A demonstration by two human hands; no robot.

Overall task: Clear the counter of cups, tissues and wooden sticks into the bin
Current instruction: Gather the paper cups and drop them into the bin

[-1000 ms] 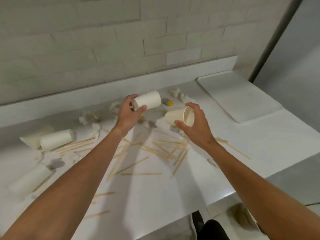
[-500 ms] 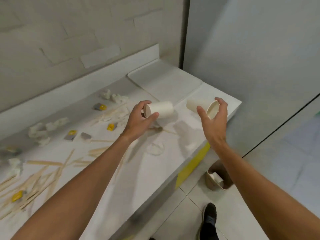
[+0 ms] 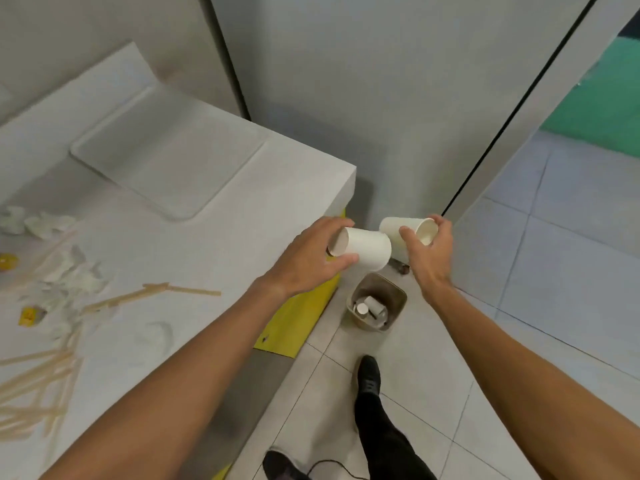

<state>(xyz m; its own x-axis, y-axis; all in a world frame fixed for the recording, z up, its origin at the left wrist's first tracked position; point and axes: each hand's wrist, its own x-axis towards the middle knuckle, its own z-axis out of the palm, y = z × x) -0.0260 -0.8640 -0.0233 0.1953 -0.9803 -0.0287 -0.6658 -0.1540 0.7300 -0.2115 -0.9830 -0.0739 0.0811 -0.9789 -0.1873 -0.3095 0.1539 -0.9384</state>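
I am holding two cups out past the table (image 3: 214,237) end, above the bin (image 3: 398,296) on the floor. My left hand (image 3: 308,261) fingers are wrapping one cup (image 3: 367,251); my right hand (image 3: 429,258) fingers are gripping the other cup (image 3: 398,225). Sticks (image 3: 152,294) and tissues (image 3: 34,225) are lying on the table left of the bin.

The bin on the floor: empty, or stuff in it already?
Not empty. The bin holds at least one white cup and other pale items; how full it is, cannot tell.
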